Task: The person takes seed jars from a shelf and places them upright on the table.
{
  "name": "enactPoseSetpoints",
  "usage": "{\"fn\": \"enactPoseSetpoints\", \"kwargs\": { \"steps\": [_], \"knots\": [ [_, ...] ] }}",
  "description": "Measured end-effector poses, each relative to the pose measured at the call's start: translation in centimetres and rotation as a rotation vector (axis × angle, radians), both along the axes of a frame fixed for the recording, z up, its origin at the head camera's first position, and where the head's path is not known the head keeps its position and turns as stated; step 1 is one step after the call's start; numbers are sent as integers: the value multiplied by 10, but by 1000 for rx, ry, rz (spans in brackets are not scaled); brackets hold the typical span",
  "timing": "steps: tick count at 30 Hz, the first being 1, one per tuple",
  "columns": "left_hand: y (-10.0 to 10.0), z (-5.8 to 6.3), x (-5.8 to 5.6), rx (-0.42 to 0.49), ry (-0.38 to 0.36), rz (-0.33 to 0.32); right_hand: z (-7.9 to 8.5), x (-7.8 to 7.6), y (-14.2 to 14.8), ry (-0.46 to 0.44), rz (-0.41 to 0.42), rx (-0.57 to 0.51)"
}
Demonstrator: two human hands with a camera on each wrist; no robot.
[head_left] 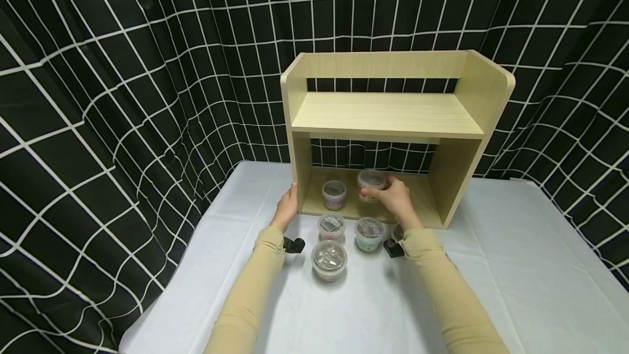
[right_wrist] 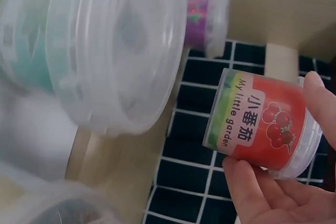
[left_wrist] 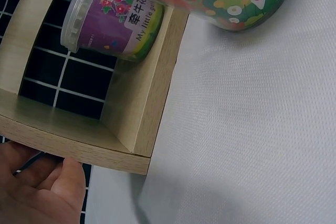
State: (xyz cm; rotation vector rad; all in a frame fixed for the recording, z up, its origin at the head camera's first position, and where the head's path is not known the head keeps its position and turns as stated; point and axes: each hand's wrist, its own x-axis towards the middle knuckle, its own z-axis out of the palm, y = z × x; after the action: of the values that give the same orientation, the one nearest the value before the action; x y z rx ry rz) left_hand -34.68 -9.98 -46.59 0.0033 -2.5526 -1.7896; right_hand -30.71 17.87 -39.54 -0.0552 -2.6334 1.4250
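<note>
My right hand pinches a small clear-lidded plastic tub between thumb and fingers. Its red label shows tomatoes and "My little garden". The tub is inside the lower compartment of the wooden shelf, apparently just above the bottom board. To its left, a purple-labelled tub stands on that board. My left hand rests against the outer face of the shelf's left side panel, holding nothing. In front of the shelf stand a red-labelled tub and a teal-labelled tub.
A pale tub stands nearest on the white-covered table. Another tub is mostly hidden by the right wrist. Black curtains with a white grid hang behind and at the sides. The shelf has an upper board.
</note>
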Motion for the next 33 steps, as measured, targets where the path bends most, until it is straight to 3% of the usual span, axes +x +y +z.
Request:
{"fn": "enactPoseSetpoints", "kwargs": {
  "steps": [9,19,26,33],
  "knots": [
    [0,-1,3,-21,1,1,4,16,-8,38,32,-8],
    [-2,0,0,-4,6,-9,18,40,-12,84,79,-88],
    [-4,1,0,-13,6,-5,12,60,-12,29,110,-209],
    [-2,1,0,-28,12,-6,-1,76,-11,-13,111,-232]
  ]
}}
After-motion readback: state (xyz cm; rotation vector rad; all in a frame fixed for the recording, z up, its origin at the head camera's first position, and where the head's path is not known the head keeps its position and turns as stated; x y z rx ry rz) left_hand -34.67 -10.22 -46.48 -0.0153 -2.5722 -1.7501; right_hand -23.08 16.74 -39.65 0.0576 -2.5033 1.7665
